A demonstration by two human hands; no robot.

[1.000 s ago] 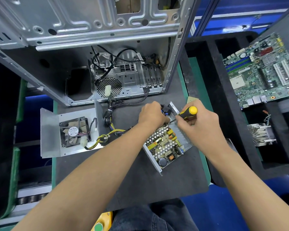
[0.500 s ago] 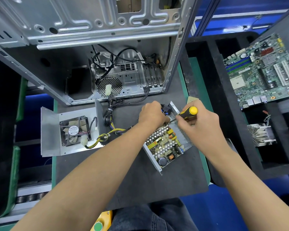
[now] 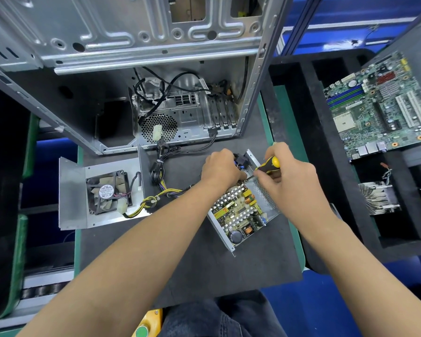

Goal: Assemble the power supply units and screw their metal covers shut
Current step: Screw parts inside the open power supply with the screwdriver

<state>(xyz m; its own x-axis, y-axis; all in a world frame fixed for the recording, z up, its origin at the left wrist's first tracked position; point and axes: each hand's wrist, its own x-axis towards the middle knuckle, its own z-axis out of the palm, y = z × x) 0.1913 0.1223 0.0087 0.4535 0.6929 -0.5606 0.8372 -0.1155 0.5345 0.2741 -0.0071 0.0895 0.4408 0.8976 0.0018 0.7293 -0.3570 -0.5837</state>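
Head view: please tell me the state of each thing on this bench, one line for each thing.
Power supply tray: uncovered, circuit board exposed.
Metal cover: off, lying left of the tray, fan side up.
Screwdriver: gripped, tip at the tray's far corner.
Right hand: grips the screwdriver.
Left hand: fingers curled at the same corner.
Computer case: side open.
Motherboard: loose, leaning at right.
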